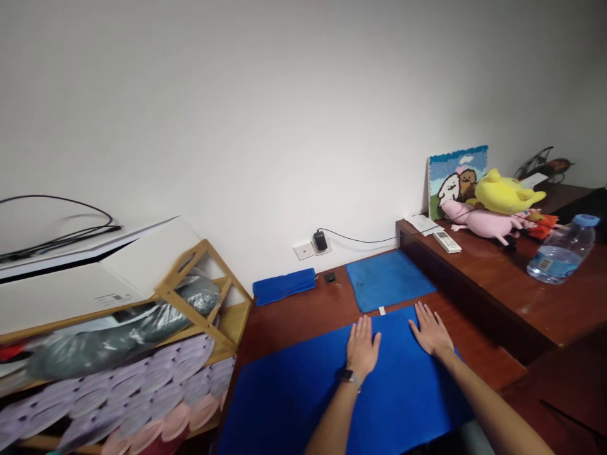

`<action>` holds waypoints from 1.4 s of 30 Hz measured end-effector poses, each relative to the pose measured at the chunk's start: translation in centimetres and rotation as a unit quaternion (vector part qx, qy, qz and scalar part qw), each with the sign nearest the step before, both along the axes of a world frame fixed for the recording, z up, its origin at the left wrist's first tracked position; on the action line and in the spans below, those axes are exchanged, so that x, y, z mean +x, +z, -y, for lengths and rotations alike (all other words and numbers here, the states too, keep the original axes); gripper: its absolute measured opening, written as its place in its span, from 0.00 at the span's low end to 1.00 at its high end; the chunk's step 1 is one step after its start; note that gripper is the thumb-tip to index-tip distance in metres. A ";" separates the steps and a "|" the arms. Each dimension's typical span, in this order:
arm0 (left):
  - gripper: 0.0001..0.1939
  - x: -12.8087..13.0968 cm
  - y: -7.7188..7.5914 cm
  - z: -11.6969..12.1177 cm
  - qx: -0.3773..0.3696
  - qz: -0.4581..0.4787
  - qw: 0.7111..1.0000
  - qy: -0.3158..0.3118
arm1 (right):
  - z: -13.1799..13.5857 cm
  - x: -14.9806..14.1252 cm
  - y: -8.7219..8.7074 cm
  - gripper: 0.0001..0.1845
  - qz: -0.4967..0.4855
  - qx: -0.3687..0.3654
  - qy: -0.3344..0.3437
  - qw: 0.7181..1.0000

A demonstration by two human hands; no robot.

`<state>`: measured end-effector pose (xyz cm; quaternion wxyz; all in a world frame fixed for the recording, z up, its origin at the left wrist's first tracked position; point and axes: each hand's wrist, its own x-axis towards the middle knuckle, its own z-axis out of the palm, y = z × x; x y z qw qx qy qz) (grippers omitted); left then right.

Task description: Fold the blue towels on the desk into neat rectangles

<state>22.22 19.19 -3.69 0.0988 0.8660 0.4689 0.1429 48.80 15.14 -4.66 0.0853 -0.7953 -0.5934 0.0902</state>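
A large blue cloth (pixel 284 392) lies spread over the front of the brown desk. Both my hands rest on it near its far edge. My left hand (pixel 363 346) is flat with the thumb apart, and a watch (pixel 349 376) sits on that wrist. To the right, my right hand (pixel 432 332) also lies flat, fingers spread, close to the cloth's far right corner. Neither hand holds anything. Just beyond the fingers is a lighter blue cloth (pixel 391 278) with a small white tag at its near edge. A folded blue cloth (pixel 283 286) lies farther left by the wall.
On the raised right desk (pixel 502 278) are a remote control (pixel 446 241), a water bottle (pixel 559 253), plush toys (pixel 507 193) and a picture (pixel 458 180). A black charger (pixel 321 240) plugs into the wall, its cable running right. At left stands a wooden rack (pixel 208 297) holding slippers (pixel 156 379).
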 end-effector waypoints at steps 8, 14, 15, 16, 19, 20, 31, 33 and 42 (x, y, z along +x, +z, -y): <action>0.36 -27.5 0.5 -0.8 0.033 -0.108 0.973 0.203 | 0.1 0.4 -0.9 0.45 0.030 0.003 0.008 1.000; 0.35 -36.7 -0.3 -0.7 0.028 -0.110 0.966 0.232 | 0.2 0.9 -1.6 0.46 0.046 0.008 0.012 0.999; 0.35 -36.8 -0.4 -0.7 0.028 -0.108 0.967 0.229 | 0.2 0.9 -1.6 0.46 0.048 0.005 0.012 0.999; 0.35 -36.7 -0.4 -0.6 0.027 -0.107 0.967 0.229 | 0.2 1.0 -1.6 0.47 0.050 0.002 0.012 0.999; 0.36 -35.9 -0.2 -0.5 0.023 -0.106 0.965 0.238 | 0.2 1.1 -1.6 0.47 0.061 -0.010 0.010 0.998; 0.37 -35.7 -0.1 -0.5 0.021 -0.105 0.964 0.242 | 0.2 1.1 -1.5 0.47 0.063 -0.012 0.010 0.998; 0.36 -35.5 0.2 -1.4 0.020 -0.112 0.957 0.267 | -0.4 0.6 -0.7 0.45 0.057 -0.011 0.007 0.998; 0.36 -35.8 0.1 -1.5 0.016 -0.115 0.955 0.273 | -0.5 0.4 -0.4 0.45 0.056 -0.012 0.004 0.998; 0.39 -37.8 -1.0 -2.5 0.031 -0.131 0.960 0.246 | -0.7 0.0 0.3 0.44 0.059 -0.028 -0.003 0.998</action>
